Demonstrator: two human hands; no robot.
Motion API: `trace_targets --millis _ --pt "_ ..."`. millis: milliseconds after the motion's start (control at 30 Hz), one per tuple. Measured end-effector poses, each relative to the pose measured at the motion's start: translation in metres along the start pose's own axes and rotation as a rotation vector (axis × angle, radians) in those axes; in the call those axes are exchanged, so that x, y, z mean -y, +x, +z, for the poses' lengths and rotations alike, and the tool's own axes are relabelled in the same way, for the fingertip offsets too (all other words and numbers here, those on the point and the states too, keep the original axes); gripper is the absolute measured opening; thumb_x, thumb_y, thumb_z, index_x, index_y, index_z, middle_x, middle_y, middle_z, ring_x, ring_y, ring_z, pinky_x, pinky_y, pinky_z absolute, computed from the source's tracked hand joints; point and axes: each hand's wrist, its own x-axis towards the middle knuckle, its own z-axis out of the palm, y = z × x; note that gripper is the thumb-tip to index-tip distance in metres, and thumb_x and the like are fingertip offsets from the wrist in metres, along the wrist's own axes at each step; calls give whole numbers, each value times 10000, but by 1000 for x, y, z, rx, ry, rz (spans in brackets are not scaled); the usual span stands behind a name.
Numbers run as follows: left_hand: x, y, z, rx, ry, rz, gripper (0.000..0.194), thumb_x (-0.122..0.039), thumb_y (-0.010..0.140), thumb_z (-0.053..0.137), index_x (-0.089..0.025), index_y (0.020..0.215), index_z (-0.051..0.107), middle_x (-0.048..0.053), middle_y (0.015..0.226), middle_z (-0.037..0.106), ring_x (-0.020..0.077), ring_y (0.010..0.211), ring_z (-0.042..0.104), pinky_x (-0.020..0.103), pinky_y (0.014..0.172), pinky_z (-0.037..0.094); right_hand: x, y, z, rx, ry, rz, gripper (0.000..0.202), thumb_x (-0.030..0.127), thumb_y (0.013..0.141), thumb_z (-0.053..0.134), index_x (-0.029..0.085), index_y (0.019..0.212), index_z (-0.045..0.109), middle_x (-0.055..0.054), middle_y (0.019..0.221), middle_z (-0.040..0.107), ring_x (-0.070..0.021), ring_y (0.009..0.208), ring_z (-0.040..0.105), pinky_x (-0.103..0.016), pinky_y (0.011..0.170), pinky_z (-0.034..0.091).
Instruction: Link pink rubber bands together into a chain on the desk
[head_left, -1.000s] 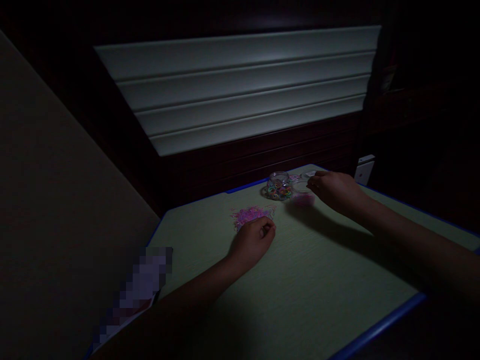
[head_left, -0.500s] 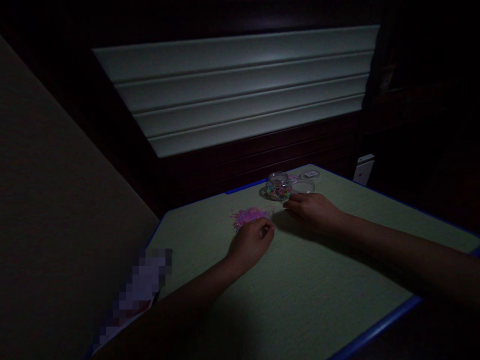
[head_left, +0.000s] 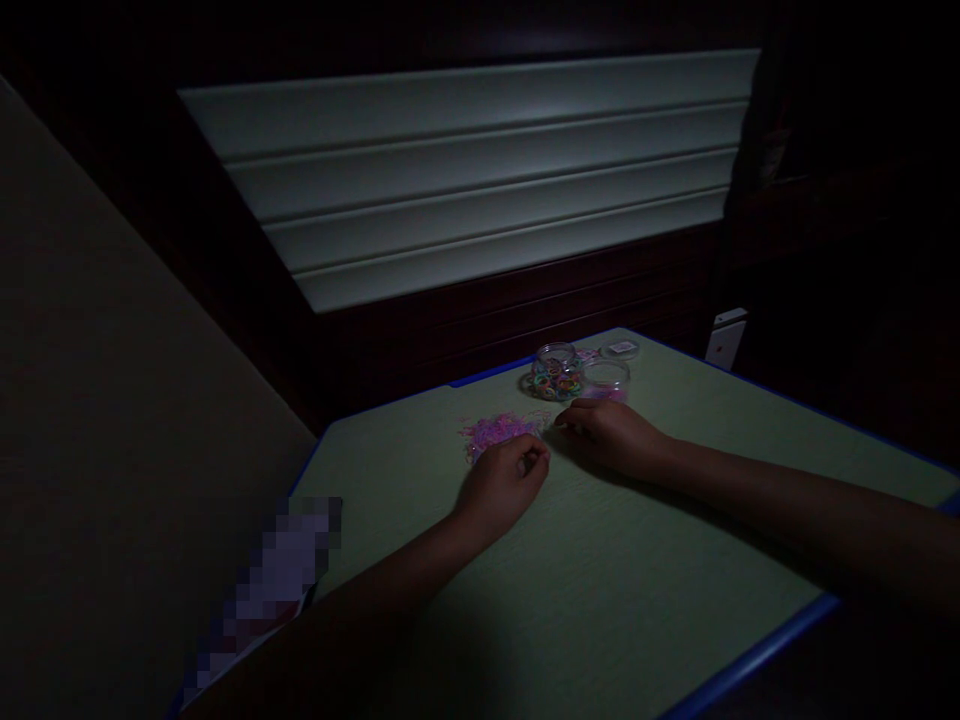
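A loose heap of pink and purple small rubber bands (head_left: pixel 499 430) lies on the pale green table. My left hand (head_left: pixel 504 483) rests at the near side of this heap, thumb and finger pinched together; whatever is between them is too small to make out. Just right of the heap is my right hand (head_left: pixel 611 432), its fingers curled and close together over the tabletop. Its fingertips are too dark to show whether they hold anything. Behind it stand a clear jar of multicoloured bands (head_left: pixel 556 378) and a second clear jar (head_left: pixel 607 378) with some pink at its bottom.
A clear round lid (head_left: pixel 620 349) with a white label lies at the table's far corner. The green table (head_left: pixel 600 580) has a blue edge. A blurred-out object (head_left: pixel 277 580) lies at the left edge. Beyond the table is a panel with pale slats (head_left: pixel 487 180).
My right hand has moved a little left and nearer to me, away from the jars and closer to the heap. The second jar shows more fully. My left hand has stayed put.
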Motion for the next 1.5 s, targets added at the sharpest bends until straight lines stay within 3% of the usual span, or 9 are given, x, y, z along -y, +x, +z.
trace_targets --millis 333,800,1033,1233,1500 --pt "-1 0 0 -3 32 13 185 -282 760 417 -172 736 564 -25 586 526 83 516 457 188 480 321 1 4 9 -15 47 83 275 337 801 413 157 900 595 -59 773 591 -112 652 518 -208 574 326" --pt "3 0 2 -7 21 16 144 -246 746 423 -175 726 546 -34 576 501 79 523 449 185 487 316 9 3 11 -6 81 -24 225 255 798 427 144 895 598 -71 806 567 -121 714 522 -216 623 346" --pt "3 -1 2 -6 30 15 152 -243 749 417 -171 736 550 -26 607 524 81 540 460 187 498 324 3 7 16 -80 176 75 211 245 781 439 125 859 595 -58 745 585 -111 647 507 -206 580 347" --pt "5 -1 3 -11 27 17 133 -231 738 430 -173 727 549 -34 597 517 78 536 455 186 496 317 -5 17 23 -154 111 287 231 325 710 508 114 791 559 -55 711 587 -109 594 489 -196 512 308" --pt "3 -1 1 -5 19 17 144 -246 746 424 -173 726 546 -34 593 509 77 529 447 187 495 316 -3 19 28 -145 40 241 285 407 702 499 134 764 548 -67 774 565 -118 639 496 -200 537 316"
